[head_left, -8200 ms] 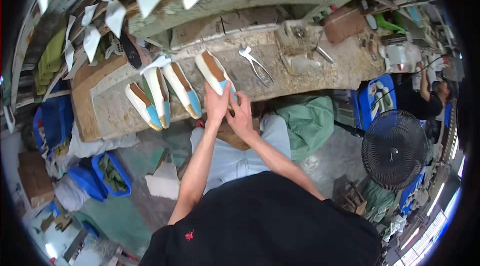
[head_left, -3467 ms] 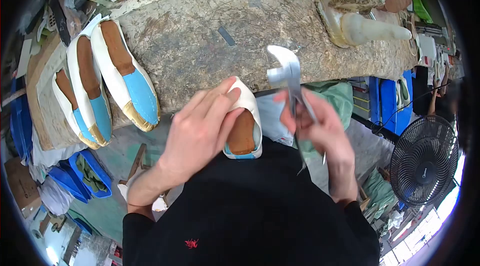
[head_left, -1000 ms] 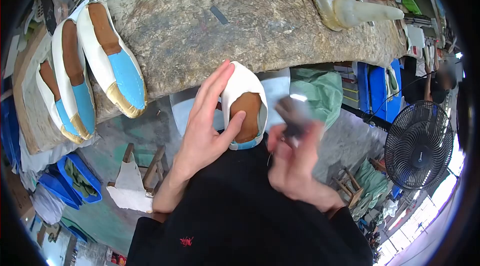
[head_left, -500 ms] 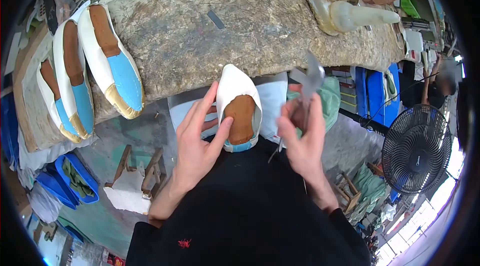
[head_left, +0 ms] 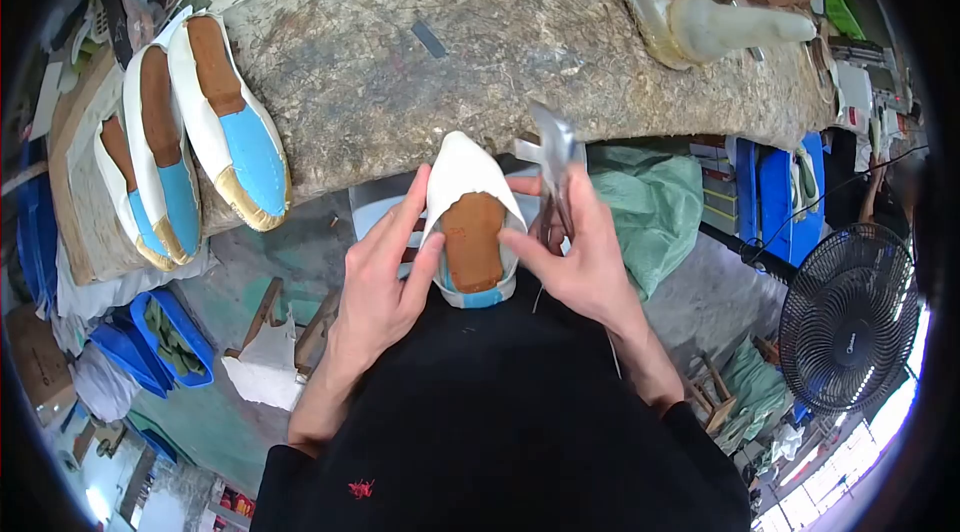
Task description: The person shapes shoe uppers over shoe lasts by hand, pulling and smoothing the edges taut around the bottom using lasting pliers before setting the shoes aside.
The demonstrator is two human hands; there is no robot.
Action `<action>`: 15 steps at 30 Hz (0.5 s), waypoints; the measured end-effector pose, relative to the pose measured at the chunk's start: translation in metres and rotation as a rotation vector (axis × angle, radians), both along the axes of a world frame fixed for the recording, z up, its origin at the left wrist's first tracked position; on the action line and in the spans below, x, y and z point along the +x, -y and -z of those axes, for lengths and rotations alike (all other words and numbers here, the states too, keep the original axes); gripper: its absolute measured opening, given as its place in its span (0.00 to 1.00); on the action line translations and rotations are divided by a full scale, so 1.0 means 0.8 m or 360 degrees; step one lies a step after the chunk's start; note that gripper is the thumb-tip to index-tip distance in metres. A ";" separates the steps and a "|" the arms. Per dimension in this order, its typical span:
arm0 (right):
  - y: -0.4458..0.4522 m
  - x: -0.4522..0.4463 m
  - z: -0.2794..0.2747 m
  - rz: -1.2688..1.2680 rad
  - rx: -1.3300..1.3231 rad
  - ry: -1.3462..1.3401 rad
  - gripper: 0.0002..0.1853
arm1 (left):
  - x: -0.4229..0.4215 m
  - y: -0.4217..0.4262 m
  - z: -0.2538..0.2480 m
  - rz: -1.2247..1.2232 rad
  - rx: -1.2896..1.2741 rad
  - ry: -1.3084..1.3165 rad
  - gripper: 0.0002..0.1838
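A white shoe upper, with a brown insole piece inside and a blue strip at the heel end, is upright against my body with its toe toward the bench. My left hand grips its left side, thumb on the inner edge. On the other side, my right hand has its fingers closed around metal lasting pliers, jaws pointing up. The right thumb rests at the shoe's right rim. The pliers' handle ends are partly hidden by the hand.
Several white shoes with blue and gold soles lie at the bench's left end. The worn bench carries a small dark strip and a pale last-shaped form. A fan stands right; a green sack hangs beyond my right hand.
My right hand has moved left with the pliers, and its thumb now meets the shoe's right edge. The left hand keeps its grip. The view has shifted slightly.
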State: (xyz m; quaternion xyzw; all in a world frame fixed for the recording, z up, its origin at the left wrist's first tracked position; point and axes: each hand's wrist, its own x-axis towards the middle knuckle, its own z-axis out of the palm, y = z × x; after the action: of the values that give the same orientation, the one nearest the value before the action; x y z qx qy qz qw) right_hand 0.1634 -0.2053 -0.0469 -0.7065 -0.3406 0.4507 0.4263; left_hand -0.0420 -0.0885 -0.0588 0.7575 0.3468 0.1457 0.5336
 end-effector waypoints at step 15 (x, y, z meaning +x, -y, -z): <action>0.060 -0.010 0.034 0.0036 -0.0091 -0.0507 0.29 | -0.039 0.054 0.048 0.0225 -0.0018 -0.0093 0.34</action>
State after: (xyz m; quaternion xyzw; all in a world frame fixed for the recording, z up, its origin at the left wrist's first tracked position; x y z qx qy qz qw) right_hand 0.1554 -0.2530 -0.0744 -0.6416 -0.2479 0.5617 0.4597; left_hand -0.0735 -0.1316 -0.0972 0.7810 0.3085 0.0835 0.5365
